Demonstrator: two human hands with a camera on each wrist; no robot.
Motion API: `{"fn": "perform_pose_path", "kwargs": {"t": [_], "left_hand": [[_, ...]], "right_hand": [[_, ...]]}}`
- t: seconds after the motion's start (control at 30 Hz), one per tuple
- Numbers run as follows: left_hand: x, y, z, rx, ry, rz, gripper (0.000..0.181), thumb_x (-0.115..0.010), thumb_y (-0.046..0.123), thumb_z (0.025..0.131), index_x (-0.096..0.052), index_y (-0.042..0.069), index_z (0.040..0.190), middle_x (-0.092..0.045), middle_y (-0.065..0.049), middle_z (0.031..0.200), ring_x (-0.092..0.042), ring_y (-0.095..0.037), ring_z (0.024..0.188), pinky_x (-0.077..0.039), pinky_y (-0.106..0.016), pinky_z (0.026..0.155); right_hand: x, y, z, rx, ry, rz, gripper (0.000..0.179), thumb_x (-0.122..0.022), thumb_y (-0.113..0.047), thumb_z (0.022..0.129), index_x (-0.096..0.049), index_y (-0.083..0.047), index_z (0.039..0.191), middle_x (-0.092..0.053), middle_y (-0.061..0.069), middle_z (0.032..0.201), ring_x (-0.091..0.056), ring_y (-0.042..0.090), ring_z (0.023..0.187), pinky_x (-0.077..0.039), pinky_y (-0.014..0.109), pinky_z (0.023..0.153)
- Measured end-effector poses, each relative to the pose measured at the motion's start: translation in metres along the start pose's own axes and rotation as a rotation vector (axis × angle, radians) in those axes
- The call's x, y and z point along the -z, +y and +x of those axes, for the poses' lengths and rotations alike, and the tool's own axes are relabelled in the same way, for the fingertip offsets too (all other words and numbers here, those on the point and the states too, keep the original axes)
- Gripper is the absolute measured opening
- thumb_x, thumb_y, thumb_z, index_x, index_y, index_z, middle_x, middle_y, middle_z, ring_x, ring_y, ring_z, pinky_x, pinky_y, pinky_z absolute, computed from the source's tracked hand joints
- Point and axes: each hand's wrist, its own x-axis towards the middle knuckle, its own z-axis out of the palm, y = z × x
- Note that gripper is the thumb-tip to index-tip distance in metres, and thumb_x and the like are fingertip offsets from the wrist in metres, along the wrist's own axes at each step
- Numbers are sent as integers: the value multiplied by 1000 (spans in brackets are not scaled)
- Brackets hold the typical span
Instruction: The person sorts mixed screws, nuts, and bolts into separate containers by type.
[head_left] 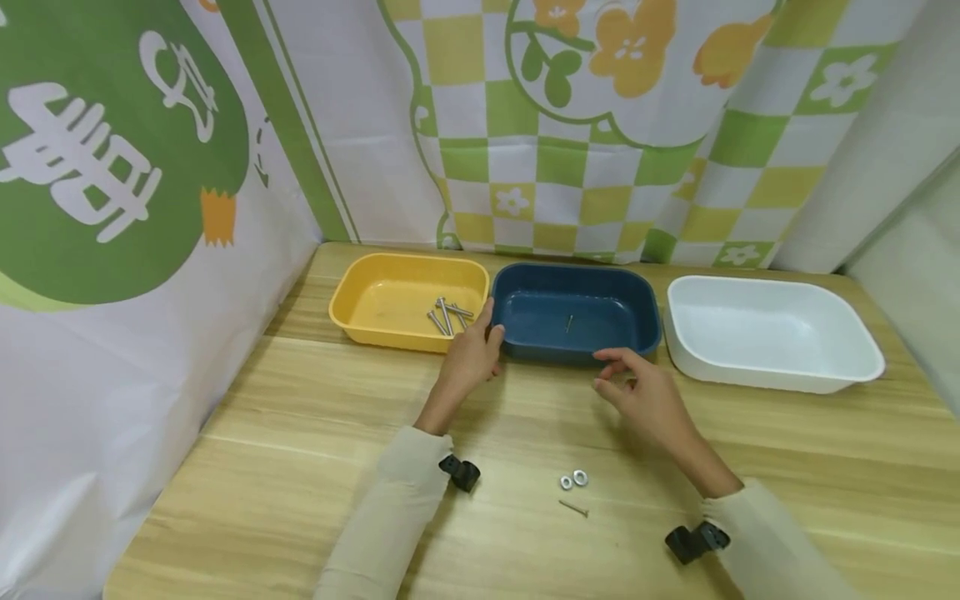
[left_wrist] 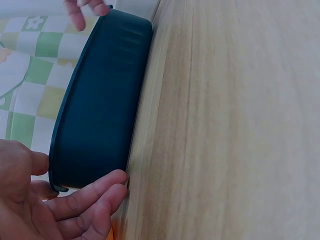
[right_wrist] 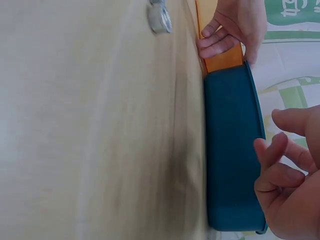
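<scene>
Long cream fabric left sleeve, matching right sleeve, both plain. Small black blocky left wrist camera, similar black right wrist camera.

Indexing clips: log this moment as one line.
left hand: touching blue bin, left end | right hand: empty, near bin's front | table: two nuts, screw

White characters on green printed shape, not clearly legible, dark dashed arrow beside
</scene>
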Motion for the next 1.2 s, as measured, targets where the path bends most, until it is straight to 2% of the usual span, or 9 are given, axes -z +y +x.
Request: {"fn": "perform_pose_path", "kwargs": {"t": [0.23,0.37,0.47,0.5,0.6,0.63,0.9,1.2], "left_hand": [[0,-2,-1,12,-4,-11,59,-39,37,109,-16,22,162,-66,-10,64,-65,-23,55,-42,-32,46],[1,-2,-3,17,-4,-14,59,-40,36,109,-16,22,162,-67,-11,65,-65,-25,55,-42,-32,46],[1,-1,-2,9,-2,-11,59,-40,35,109,-17,21,162,-66,-12,64,-66,-26,55,-42,-32,46],[1,-1,-1,10,-5,-11,59,-40,35,109,-16,21,162,-66,-12,64,-66,-26,56,-42,-31,46],[0,0,0,16,-10,-10,59,-40,35,109,-16,22,162,-66,-12,64,-66,-26,56,-41,-31,46],[0,0,1,20,-12,-10,59,-40,35,109,-16,23,162,-66,-12,65,-66,-26,56,-41,-31,46],[0,0,2,18,-15,-20,59,-40,37,109,-16,24,162,-67,-12,66,-66,-26,56,-43,-32,46],[0,0,1,16,-20,-40,59,-40,34,109,-15,25,162,-66,-14,67,-66,-27,56,-45,-34,46]], "right_hand": [[9,0,-25,-140,-115,54,50,-71,-12,94,-55,-4,140,-69,14,105,-39,9,47,-38,26,47],[15,1,-41,-190,-162,73,55,-71,-15,95,-51,-3,144,-70,14,106,-43,11,49,-40,26,47],[18,4,-54,-200,-183,81,53,-72,-16,95,-53,-3,142,-70,11,102,-56,14,64,-45,27,53],[19,5,-59,-197,-189,80,52,-71,-16,95,-54,-3,142,-69,9,100,-60,16,72,-49,28,59],[21,8,-70,-194,-201,63,49,-72,-19,95,-56,-4,139,-68,3,97,-62,19,90,-52,31,71],[21,8,-73,-194,-197,61,49,-73,-19,94,-57,-4,138,-68,2,96,-62,20,91,-52,31,73],[10,2,-86,-261,-191,173,46,-80,-12,86,-62,-2,127,-68,4,90,-61,14,73,-49,26,59],[-4,-4,-98,-272,-175,104,36,-83,-18,83,-68,-9,114,-64,-1,82,-47,9,54,-41,26,49]]}}
